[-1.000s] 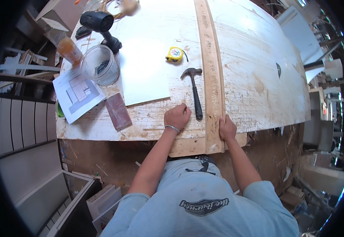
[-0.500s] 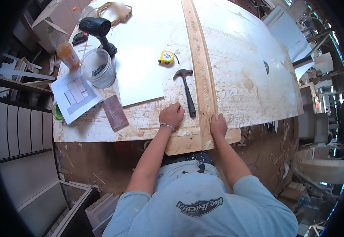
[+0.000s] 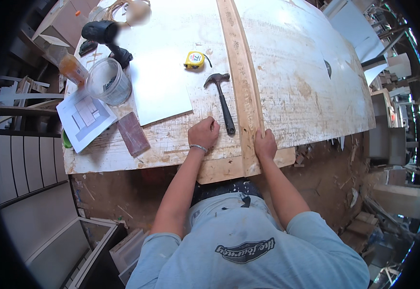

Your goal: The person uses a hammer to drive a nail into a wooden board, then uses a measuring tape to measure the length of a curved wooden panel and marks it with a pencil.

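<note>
A long wooden strip [image 3: 242, 72] runs from the far edge of the worktable to my body, its near end on a flat crosswise wooden board [image 3: 219, 168] at the table's front edge. My right hand [image 3: 266, 144] grips the strip's right side close to that end. To the strip's left, my left hand [image 3: 203, 133] rests on the tabletop with its fingers curled closed; whatever they hold, if anything, is hidden. A claw hammer [image 3: 224, 108] with a dark handle lies between that hand and the strip. Beyond it sits a yellow tape measure [image 3: 194, 60].
On the table's left are a white panel [image 3: 159, 91], a reddish-brown block [image 3: 133, 135], a printed drawing sheet [image 3: 85, 118], a clear tub [image 3: 118, 94] with small dark pieces, an orange bottle [image 3: 71, 68] and a black power drill [image 3: 101, 33]. The white worktable [image 3: 306, 96] extends right.
The whole view has shifted slightly, with the tabletop things appearing a little farther left and up. Both hands keep about the same pose, the right still on the strip.
</note>
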### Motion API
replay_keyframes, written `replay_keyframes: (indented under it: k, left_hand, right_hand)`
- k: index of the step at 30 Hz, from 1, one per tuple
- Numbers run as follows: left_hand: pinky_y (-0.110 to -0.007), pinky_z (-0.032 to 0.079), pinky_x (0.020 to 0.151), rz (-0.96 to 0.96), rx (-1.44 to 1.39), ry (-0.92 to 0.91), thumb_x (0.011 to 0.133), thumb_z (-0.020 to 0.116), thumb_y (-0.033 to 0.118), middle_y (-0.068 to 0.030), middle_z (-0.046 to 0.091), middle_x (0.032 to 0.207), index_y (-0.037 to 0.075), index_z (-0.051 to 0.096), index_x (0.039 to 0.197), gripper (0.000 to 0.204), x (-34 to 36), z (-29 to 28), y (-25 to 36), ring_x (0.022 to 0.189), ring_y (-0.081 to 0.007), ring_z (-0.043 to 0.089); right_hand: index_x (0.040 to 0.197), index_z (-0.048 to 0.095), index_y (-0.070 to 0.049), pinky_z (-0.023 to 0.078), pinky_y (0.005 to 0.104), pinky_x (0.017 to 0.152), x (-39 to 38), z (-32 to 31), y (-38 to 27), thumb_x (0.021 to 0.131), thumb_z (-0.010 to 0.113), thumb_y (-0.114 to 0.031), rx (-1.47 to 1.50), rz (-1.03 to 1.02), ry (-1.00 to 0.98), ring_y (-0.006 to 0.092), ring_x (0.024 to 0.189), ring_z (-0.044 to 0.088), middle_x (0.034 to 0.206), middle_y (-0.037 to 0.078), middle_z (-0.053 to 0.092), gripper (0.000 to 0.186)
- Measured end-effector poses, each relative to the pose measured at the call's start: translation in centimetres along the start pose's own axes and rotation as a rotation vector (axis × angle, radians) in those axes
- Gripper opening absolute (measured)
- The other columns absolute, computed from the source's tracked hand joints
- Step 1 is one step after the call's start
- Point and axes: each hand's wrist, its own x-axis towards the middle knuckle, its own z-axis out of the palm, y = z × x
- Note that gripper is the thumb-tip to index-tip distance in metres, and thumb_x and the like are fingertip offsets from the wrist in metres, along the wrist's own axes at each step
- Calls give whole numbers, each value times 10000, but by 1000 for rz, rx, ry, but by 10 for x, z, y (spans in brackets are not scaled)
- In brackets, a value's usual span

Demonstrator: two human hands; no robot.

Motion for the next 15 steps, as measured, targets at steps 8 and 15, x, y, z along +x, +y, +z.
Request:
replay_keyframes:
  k: [8,15]
  left_hand:
    - [-426,536,624,-40,-27,47,909,615,316,-96,676,701,117,685,832,224,-2,7,7,655,-306,669]
    - [-397,544,630,-55,32,60,934,626,314,-84,697,720,129,723,892,213,5,12,15,654,-281,683]
  right_hand:
    - [996,604,-18,505,468,809,24,-16,27,982,539,-427,155,-19,-205,395,909,643,888,195,676,414]
    - [898,612,-4,475,277,585,60,-34,246,902,737,-281,535,140,-125,109,636,565,715,24,596,304]
